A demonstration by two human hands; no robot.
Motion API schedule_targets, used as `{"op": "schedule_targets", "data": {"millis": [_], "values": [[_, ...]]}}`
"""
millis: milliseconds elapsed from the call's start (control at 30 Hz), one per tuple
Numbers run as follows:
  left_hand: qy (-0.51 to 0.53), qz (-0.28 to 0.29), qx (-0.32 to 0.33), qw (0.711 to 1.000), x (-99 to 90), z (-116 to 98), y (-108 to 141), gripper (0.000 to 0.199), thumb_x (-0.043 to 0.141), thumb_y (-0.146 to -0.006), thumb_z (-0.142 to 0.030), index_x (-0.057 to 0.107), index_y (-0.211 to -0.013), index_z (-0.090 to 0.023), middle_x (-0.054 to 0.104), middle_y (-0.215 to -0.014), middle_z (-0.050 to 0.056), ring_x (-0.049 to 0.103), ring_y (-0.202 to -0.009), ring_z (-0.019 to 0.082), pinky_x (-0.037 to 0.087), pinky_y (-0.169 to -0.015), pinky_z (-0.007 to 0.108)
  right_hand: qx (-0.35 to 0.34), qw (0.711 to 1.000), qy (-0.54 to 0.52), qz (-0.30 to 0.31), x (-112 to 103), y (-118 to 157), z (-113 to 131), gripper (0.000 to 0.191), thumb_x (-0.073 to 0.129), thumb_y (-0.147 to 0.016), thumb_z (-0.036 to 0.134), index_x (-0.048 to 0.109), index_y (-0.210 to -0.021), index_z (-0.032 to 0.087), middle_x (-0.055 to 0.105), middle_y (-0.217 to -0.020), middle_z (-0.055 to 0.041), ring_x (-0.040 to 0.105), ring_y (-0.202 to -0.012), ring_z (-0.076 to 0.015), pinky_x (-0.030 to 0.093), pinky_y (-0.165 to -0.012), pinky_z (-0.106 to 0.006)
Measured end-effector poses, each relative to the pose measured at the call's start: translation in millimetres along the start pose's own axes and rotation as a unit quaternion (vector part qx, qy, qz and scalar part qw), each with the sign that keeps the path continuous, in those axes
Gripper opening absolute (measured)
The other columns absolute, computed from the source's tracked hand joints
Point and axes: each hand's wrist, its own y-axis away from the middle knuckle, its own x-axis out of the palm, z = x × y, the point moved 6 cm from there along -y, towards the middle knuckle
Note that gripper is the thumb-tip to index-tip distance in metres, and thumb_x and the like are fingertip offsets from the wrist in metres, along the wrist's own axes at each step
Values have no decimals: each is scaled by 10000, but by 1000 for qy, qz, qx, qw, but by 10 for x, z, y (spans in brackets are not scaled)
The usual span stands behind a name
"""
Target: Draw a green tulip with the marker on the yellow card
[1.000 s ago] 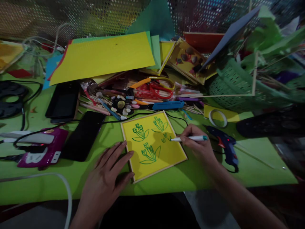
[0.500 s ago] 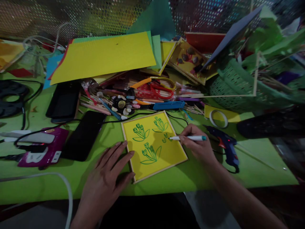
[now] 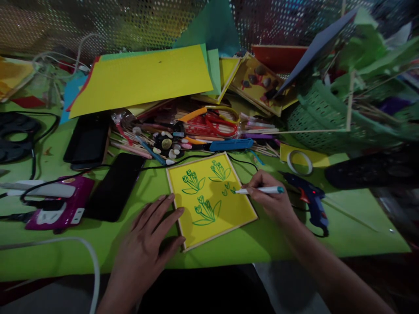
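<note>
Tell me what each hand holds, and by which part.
The right hand grips the pen toward its tip; the left hand grasps nothing, only touching the board along its left edge.

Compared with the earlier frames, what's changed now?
The rightmost small green bud on the framed yellow panel looks fuller; the tip of the white marker edged left, then back. Nothing was taken up or let go: the right hand keeps the marker, the left hand stays at the panel's left edge.

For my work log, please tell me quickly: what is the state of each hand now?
Left hand: open, touching the left edge of the yellow panel.
Right hand: closed, holding a white marker, tip at the panel.
</note>
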Motion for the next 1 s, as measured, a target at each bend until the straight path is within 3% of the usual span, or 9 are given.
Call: {"op": "schedule_targets", "data": {"millis": [233, 500, 800, 1000], "values": [[6, -1, 1, 1000, 11, 4, 7, 496, 621, -1022, -363, 522, -1497, -263, 503, -1631, 106, 488, -1489, 301, 454, -1160, 508, -13, 999, -22, -26, -29, 9, 31, 181, 767, -811, 302, 625, -727, 228, 579, -662, 20, 543, -617, -164, 403, -580, -292], [-2, -11, 2, 1000, -11, -8, -11, 475, 634, -1010, -334, 556, -1472, -258, 536, -1609, 101, 530, -1461, 304, 464, -1159, 494, 9, 992, -117, -38, -7, 5, 66, 199, 771, -890, 378, 704, -1001, 227, 722, -814, -31, 655, -664, -180, 426, -485, -254], [10, -14, -7, 1000, -8, -10, 9, 500, 652, -1002, -326, 549, -1488, -267, 515, -1628, 96, 498, -1497, 296, 450, -1198, 495, 7, 996, -84, 24, 0, -82, 175, 189, 838, -832, 332, 790, -985, 231, 747, -940, -39, 630, -742, -175, 461, -613, -284], [14, -8, -9, 1000, -5, -22, 5, 482, 654, -996, -297, 560, -1467, -255, 511, -1631, 99, 496, -1496, 295, 459, -1189, 501, 6, 999, -46, 24, 70, -184, 112, 145, 827, -747, 292, 722, -824, 227, 667, -733, 6, 535, -599, -151, 388, -540, -276]]}}
